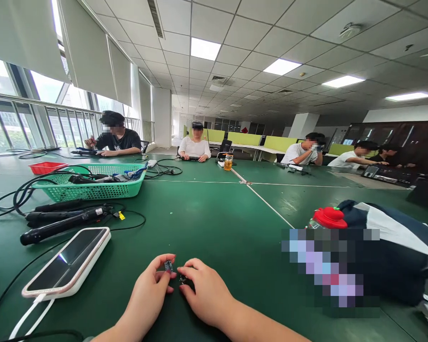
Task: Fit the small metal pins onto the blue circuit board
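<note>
Partly hidden: the small dark part with pale metallic-looking bits (183, 280) — right hand's (209, 290) fingers cover most of it, outline and material unreadable. Small blue-grey blocky part (169, 266) at left hand's (150, 284) fingertips shows one face only; lower edge lost behind the thumb. Both forearms run off the bottom edge. Pixel blocks cover part of the area beside the dark navy-and-white fabric bundle (388, 256), right side.

Blue-grey part: roughly rectangular, darker marks on its face, too small to identify. Long axis runs near upright in view, slight lean; can't tell which end is the front. Dark part's axis can't be made out.

Left hand pinches the blue-grey part between thumb and fingers. Right hand: thumb and fingers curled round the dark part, grip mostly hidden. Parts sit close, a small gap between — both over the dark green tabletop (199, 213), right of the white-cased phone (68, 261).
</note>
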`<action>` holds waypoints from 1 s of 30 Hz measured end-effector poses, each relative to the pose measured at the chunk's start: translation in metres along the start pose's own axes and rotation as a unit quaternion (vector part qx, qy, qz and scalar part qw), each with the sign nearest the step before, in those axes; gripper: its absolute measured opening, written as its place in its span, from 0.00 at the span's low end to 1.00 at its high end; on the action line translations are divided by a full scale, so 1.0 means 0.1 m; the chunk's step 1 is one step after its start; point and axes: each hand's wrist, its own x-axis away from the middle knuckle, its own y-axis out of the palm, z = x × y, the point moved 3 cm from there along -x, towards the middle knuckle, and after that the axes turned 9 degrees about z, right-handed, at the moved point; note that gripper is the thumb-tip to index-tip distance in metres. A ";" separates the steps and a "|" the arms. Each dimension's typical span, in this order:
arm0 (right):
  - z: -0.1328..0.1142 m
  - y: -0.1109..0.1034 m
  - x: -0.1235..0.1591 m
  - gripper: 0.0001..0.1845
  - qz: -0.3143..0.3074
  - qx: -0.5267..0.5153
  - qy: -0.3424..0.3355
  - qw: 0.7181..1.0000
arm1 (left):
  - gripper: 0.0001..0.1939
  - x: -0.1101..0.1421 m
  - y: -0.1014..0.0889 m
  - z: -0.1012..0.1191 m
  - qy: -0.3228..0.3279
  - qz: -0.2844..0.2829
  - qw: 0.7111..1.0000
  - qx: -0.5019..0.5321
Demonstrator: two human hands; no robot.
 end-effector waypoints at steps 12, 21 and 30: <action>0.10 0.03 -0.05 0.11 0.019 -0.055 0.019 0.998 | 0.21 0.04 0.02 0.11 -0.012 0.003 1.000 -0.003; 0.09 0.04 -0.05 0.07 0.015 -0.018 0.016 1.000 | 0.19 0.01 0.02 0.05 -0.009 0.011 1.000 0.014; 0.12 0.07 -0.06 0.03 0.007 0.014 0.031 0.999 | 0.21 0.02 0.04 0.06 -0.007 -0.007 1.000 -0.014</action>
